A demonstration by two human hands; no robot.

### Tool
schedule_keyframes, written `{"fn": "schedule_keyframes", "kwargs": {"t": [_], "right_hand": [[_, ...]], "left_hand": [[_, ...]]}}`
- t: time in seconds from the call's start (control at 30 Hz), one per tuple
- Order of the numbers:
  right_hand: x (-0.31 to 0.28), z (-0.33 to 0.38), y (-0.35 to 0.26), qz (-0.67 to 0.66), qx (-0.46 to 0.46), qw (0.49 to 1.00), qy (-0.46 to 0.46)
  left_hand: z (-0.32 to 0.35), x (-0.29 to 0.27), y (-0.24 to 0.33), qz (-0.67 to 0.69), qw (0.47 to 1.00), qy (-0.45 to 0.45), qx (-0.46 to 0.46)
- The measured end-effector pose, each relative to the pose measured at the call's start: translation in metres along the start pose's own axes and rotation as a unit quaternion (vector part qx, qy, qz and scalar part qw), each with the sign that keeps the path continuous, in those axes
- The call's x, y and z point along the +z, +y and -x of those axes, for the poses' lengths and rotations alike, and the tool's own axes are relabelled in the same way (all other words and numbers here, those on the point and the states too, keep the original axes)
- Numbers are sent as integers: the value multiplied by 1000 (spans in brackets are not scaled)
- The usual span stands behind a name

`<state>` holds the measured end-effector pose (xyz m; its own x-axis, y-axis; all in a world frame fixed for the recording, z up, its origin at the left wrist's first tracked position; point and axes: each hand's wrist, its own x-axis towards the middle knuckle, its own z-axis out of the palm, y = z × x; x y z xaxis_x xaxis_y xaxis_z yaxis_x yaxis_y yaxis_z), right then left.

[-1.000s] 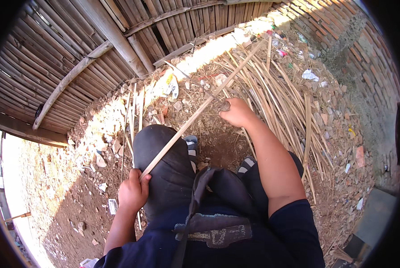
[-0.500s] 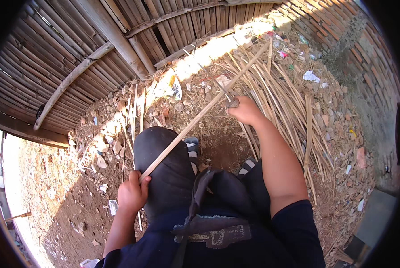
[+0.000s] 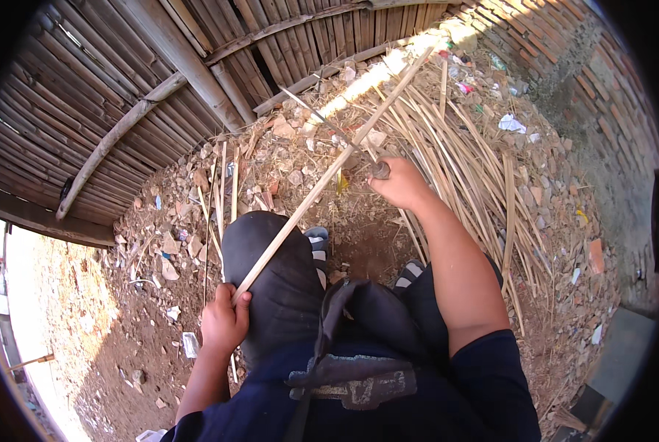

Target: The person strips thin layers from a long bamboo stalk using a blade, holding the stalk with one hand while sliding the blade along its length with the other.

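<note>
My left hand point(image 3: 223, 324) is closed round the near end of a long pale bamboo strip point(image 3: 296, 215). From there the strip slants up over my left knee toward the far right. My right hand point(image 3: 401, 183) grips the dark handle of a long-bladed knife point(image 3: 321, 118). The blade points up and left, crossing the strip close to my right hand; whether it cuts into the strip I cannot tell. Most of the handle is hidden in my right fist.
A pile of split bamboo strips point(image 3: 466, 173) lies on the right, with a few more strips point(image 3: 223, 188) left of my knee. Rubble and litter cover the ground. A bamboo-slat wall point(image 3: 94, 96) stands at far left, a brick wall point(image 3: 594, 96) at right.
The knife has swung a little left, its tip now farther left. The strip's far end has also shifted left and my right hand moved slightly. My left hand keeps its grip.
</note>
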<state>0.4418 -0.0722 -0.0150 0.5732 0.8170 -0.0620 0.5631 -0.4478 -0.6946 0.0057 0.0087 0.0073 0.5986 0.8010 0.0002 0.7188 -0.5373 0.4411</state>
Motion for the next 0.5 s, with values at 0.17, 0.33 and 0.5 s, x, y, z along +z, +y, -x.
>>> {"fn": "schedule_keyframes", "kwargs": {"t": [0.17,0.33,0.5], "right_hand": [[-14,17,-42,34,64,995,-66],[-9,37,-77,212,-127,960,-134],[-14,7,-36,53,-2,994,-98]], "left_hand": [[0,-5,8,-18,1000,5,-3],[-2,-8,4,-34,999,-13,22],[-5,-3,1,-25,999,8,31]]}}
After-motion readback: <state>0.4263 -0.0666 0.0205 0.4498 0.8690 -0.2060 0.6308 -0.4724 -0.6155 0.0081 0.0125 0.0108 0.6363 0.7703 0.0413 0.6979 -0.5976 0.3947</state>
